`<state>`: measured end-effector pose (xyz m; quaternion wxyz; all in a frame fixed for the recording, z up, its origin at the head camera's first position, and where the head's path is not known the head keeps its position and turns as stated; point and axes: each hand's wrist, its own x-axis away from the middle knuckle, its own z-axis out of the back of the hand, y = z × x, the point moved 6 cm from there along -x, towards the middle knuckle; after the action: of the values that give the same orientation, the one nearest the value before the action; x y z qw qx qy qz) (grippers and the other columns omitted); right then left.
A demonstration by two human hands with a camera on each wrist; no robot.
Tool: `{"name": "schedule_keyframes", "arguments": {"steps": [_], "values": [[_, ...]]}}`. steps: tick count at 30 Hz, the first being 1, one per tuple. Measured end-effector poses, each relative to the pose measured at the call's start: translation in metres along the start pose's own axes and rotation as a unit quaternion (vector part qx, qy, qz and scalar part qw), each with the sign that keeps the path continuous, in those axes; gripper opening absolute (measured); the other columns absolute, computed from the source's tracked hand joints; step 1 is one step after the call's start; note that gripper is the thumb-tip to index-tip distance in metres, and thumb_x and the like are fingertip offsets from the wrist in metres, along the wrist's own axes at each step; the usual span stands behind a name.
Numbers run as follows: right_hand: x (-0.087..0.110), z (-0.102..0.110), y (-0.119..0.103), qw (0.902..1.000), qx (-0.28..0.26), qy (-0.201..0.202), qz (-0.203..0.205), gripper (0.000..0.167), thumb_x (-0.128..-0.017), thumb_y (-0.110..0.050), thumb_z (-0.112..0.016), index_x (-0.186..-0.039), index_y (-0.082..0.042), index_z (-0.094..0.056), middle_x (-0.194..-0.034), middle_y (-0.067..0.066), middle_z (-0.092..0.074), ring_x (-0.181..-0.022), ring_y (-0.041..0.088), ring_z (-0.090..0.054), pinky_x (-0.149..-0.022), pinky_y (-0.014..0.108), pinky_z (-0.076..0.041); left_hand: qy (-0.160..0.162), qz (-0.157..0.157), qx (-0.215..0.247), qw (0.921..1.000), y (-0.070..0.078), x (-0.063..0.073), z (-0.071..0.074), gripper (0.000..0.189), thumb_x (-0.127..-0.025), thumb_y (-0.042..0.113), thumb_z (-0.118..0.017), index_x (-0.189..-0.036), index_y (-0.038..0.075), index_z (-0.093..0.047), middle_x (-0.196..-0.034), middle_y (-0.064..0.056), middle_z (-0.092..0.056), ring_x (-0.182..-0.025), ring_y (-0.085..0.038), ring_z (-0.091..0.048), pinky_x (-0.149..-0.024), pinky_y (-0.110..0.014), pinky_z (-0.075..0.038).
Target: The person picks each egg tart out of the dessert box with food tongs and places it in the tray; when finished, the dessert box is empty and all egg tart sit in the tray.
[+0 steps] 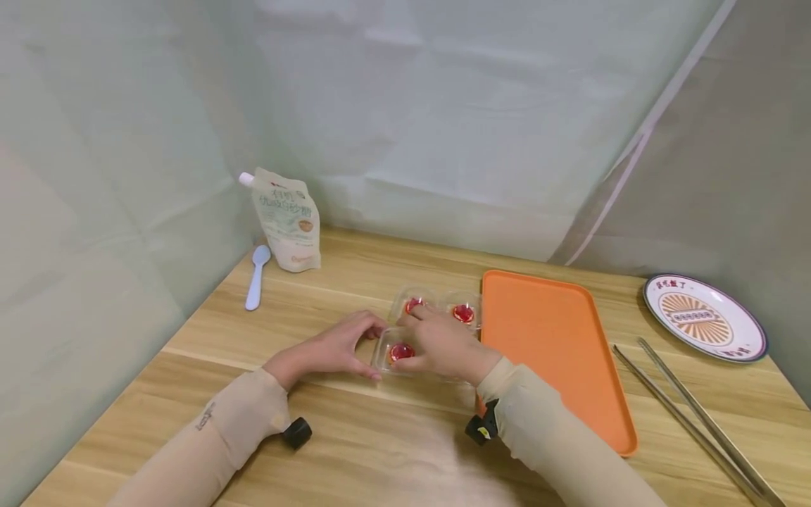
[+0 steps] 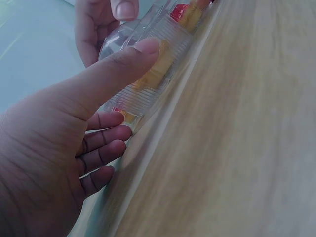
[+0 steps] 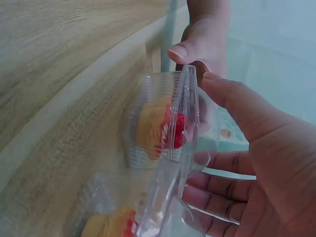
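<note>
A clear plastic clamshell box (image 1: 382, 355) lies on the table, with small pastries under its domed lid. Red topping covers the near pastry (image 1: 401, 352) and the right one (image 1: 462, 313); a third shows partly behind my fingers. My left hand (image 1: 336, 345) is at the box's left end, thumb and fingers spread in a loose C. In the left wrist view its thumb (image 2: 118, 64) overlaps the ribbed side. Over the lid reaches my right hand (image 1: 443, 343), covering part of the box. In the right wrist view its thumb (image 3: 237, 96) lies close to the lid's seam, fingers extended along the domes.
An orange tray (image 1: 538, 331) lies right of the box. Farther right are metal tongs (image 1: 690, 415) and a patterned plate (image 1: 706, 318). At the back left stand a spouted pouch (image 1: 288, 222) and a pale blue spoon (image 1: 256, 278). Grey-green sheeting (image 1: 431, 141) encloses the table's back and sides.
</note>
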<state>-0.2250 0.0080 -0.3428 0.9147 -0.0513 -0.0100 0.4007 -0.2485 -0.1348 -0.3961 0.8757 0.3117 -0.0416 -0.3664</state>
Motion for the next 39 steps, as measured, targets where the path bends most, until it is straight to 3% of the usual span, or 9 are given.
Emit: {"name": "schedule_keyframes", "arguments": {"steps": [8,15,23,33,39], "values": [[-0.002,-0.002,0.003,0.9992,0.012,-0.005,-0.037,0.074,-0.077,-0.062,-0.068,-0.129,-0.011,-0.059,-0.125,0.004,-0.061,-0.114,0.022,-0.058,-0.099,0.038,-0.05,0.008,-0.01,-0.007,0.9999,0.001,-0.002,0.001,0.072,-0.063,0.041,-0.087,-0.119,0.009,-0.055,-0.111,-0.001,-0.057,-0.1,-0.012,-0.052,-0.09,-0.03,-0.048],[-0.003,-0.004,0.001,0.9994,0.007,-0.011,-0.032,0.071,-0.078,-0.057,-0.07,-0.131,-0.01,-0.057,-0.127,0.004,-0.062,-0.12,0.022,-0.054,-0.109,0.039,-0.041,-0.012,0.01,0.005,0.9999,0.001,-0.002,0.0,0.072,-0.065,0.043,-0.086,-0.12,0.01,-0.054,-0.111,-0.001,-0.056,-0.102,-0.014,-0.05,-0.092,-0.031,-0.046],[-0.002,-0.004,0.001,0.9994,-0.001,-0.008,-0.035,0.072,-0.08,-0.054,-0.069,-0.135,-0.01,-0.054,-0.129,0.005,-0.06,-0.121,0.022,-0.053,-0.11,0.039,-0.041,-0.001,-0.004,0.004,1.0,0.003,-0.001,0.0,0.071,-0.064,0.042,-0.087,-0.118,0.008,-0.055,-0.109,-0.002,-0.056,-0.101,-0.015,-0.051,-0.091,-0.03,-0.047],[0.001,-0.001,0.003,0.9992,-0.002,0.001,-0.041,0.077,-0.079,-0.056,-0.069,-0.138,-0.011,-0.05,-0.128,0.007,-0.059,-0.118,0.023,-0.054,-0.104,0.039,-0.046,-0.002,0.004,0.016,0.9999,0.003,0.002,0.001,0.073,-0.066,0.042,-0.085,-0.122,0.008,-0.053,-0.111,-0.002,-0.056,-0.101,-0.016,-0.051,-0.091,-0.031,-0.047],[0.009,0.011,0.004,0.9982,-0.014,0.032,-0.049,0.084,-0.076,-0.053,-0.072,-0.144,-0.014,-0.042,-0.131,0.011,-0.055,-0.114,0.024,-0.056,-0.088,0.038,-0.055,-0.012,0.024,0.029,0.9992,0.003,0.002,0.001,0.078,-0.067,0.042,-0.085,-0.128,0.008,-0.051,-0.118,-0.003,-0.057,-0.106,-0.016,-0.053,-0.096,-0.033,-0.048]]}}
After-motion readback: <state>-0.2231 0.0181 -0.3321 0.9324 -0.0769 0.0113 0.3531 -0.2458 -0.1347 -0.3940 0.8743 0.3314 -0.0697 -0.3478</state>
